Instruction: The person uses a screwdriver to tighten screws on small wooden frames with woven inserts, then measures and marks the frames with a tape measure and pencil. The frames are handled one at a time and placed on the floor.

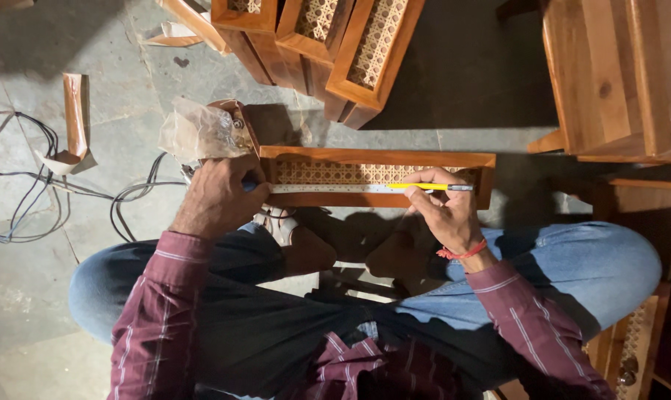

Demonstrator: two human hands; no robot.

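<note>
Wooden frame with a woven cane panel [372,176] lies flat on the stone floor [106,148], just in front of the seated person's crossed legs. Along its near rail runs a pale steel ruler [328,189]. The left hand [218,196] is closed down over the ruler's end at the frame's left corner, pinning it. The right hand [443,211] is pinched shut around a yellow pencil [428,187], whose tip rests against the ruler near the frame's right end. A crumpled clear plastic bag [198,132] sits just beyond the left hand, and black cables [24,185] trail nearby. If the left hand's pressure eases, I'd expect the ruler to skid and throw the mark off.
</note>
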